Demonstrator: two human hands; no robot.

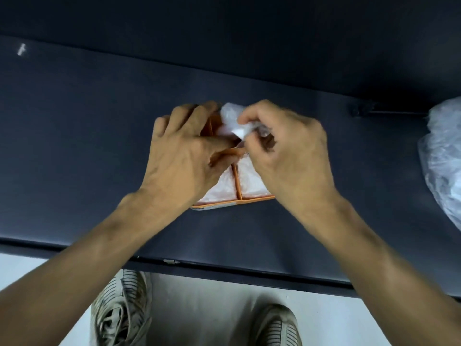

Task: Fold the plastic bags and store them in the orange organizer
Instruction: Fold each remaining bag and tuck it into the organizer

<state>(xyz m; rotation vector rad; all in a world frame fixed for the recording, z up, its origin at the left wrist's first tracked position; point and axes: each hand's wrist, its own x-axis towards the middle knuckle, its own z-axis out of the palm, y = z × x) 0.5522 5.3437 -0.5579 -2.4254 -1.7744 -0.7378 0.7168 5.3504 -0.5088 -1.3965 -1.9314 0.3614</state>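
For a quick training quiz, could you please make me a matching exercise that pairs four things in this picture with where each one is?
Things:
1. folded bag
2. orange organizer
3. loose pile of plastic bags
4. shoes

Places:
A. on the floor below the table's near edge
B. at the table's right edge
C. pinched in the right hand over a far compartment
D. at the middle of the dark table, under both hands

Pairs: 1-C, 2-D, 3-B, 4-A
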